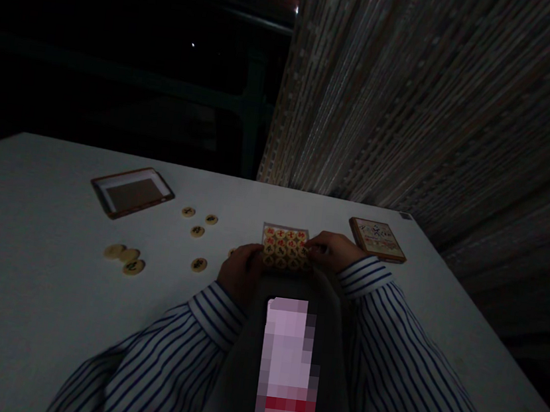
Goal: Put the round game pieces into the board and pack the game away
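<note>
A small rectangular box (286, 228) stands in front of me, filled with rows of round Chinese chess pieces (284, 247). Red characters mark the upper rows, dark ones the lower rows. My left hand (241, 272) is closed around the box's left side, its fingers partly in shadow. At the right end, my right hand (334, 250) pinches with its fingertips at a Chinese chess piece (304, 253) in the last column; the thumb is hard to see. Just left of my left hand, a loose piece (232, 252) is half hidden.
Several loose pieces (197, 231) lie on the white table (41, 311), some face down in an overlapping group (121, 253). An open shallow box lid or tray (104, 205) lies far left. A closed printed box (378, 237) sits at right, near a hanging string curtain (349, 95).
</note>
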### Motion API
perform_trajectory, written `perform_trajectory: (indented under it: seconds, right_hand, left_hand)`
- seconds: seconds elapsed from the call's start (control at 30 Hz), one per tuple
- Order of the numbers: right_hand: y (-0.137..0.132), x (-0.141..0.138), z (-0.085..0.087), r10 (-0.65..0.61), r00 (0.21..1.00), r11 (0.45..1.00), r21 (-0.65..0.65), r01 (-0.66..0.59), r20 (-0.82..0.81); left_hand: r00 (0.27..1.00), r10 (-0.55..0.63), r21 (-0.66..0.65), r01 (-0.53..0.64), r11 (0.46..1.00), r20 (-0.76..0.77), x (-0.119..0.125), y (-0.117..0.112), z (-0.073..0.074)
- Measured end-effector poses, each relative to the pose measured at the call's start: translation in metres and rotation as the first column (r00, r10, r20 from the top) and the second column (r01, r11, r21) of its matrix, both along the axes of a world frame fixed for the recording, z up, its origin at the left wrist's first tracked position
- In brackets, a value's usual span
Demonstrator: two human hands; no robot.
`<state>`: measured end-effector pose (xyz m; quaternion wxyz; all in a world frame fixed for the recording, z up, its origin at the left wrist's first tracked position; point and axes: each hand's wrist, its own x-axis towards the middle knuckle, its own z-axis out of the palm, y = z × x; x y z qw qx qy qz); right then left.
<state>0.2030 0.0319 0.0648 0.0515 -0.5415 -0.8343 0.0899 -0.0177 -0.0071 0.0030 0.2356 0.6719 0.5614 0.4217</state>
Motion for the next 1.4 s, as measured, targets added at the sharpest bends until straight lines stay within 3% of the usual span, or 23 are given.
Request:
perform_trajectory:
  seconds: [0.8, 1.4]
  right_hand:
    - [0.0003, 0.0021, -0.0014, 0.088, 0.996, 0.995, -0.041, -0.087, 0.024]
    - [-0.0064, 0.0015, 0.0054, -0.037, 0.999, 0.997, -0.06, 0.037, 0.008]
  left_hand:
    - [0.999, 0.004, -0.015, -0.004, 1.0, -0.035, -0.0002, -0.0004, 0.004]
    - [0.998, -0.025, -0.049, 0.022, 0.999, -0.051, 0.0003, -0.0017, 0.0069]
